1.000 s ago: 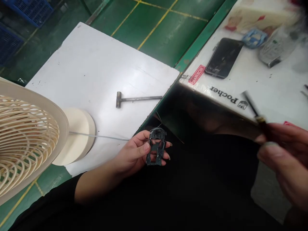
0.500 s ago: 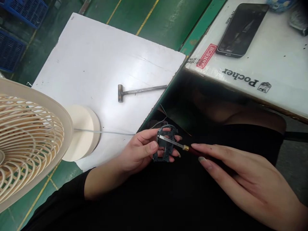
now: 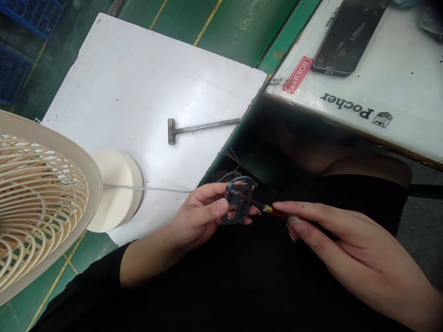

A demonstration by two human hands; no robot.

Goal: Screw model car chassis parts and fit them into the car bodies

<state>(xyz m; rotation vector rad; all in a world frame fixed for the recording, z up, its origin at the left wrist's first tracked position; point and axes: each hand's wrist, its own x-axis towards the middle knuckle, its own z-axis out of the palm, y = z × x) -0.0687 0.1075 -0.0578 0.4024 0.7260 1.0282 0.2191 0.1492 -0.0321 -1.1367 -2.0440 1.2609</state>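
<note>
My left hand [image 3: 204,210] is closed around the edge of a dark grey openwork part [image 3: 238,210], thumb in front and fingertips showing through and behind its gaps. Between the thumb and fingers of my right hand [image 3: 339,240] is the dark red handle of a slim-bladed knife [image 3: 251,201] with a brass collar. The blade lies across the upper face of the part, its tip near the left thumb. Whether the blade touches the part I cannot tell. Both hands are above my dark-clothed lap.
A steel hammer [image 3: 204,126] lies on a white board [image 3: 134,78]. At left stands a cream fan [image 3: 116,191], its cord [image 3: 166,189] running towards my left hand. On the right, a phone [image 3: 346,41] rests on a plastic-covered table [image 3: 408,101]. Blue crates [image 3: 38,16] are at the far left.
The knife has turned, its blade now dark instead of bright. My right thumb has shifted on the handle, and the grey part has tilted slightly. The whole view has shifted a little.
</note>
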